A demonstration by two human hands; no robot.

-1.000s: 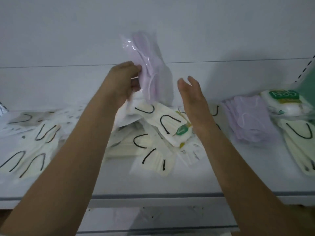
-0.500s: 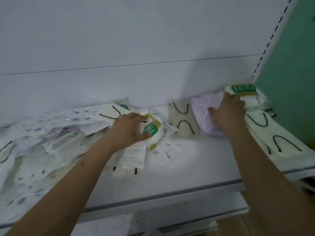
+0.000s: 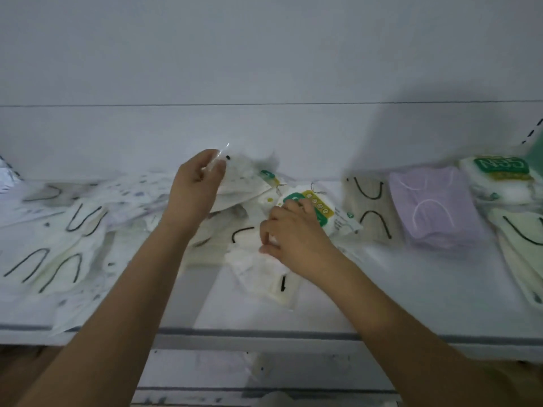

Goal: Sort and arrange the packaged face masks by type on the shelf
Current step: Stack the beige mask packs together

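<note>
The packaged face masks lie strewn along the white shelf (image 3: 411, 292), with a sorted run already forming at the right: a beige pack with black ear loops (image 3: 370, 209), a stack of lilac masks (image 3: 435, 207) just beside it, and green-labelled packs (image 3: 499, 171) at the far end, above cream packs with black loops (image 3: 520, 239). The left hand (image 3: 195, 189) is raised off the shelf and pinches the corner of a clear, white-printed packet (image 3: 244, 174), apparently lifting it out of the middle heap to see what type it is. The right hand (image 3: 293, 236) is down on the heap, fingers curled round the edge of a green-and-yellow labelled packet (image 3: 320, 212), probably to draw it toward its like at the right. The hands are apart, each on its own packet. The unsorted pile at the left (image 3: 58, 230) is blurred, so the prints there cannot be read, and the rightmost packs are cut off by the frame edge. What lies under the right palm is hidden.
</note>
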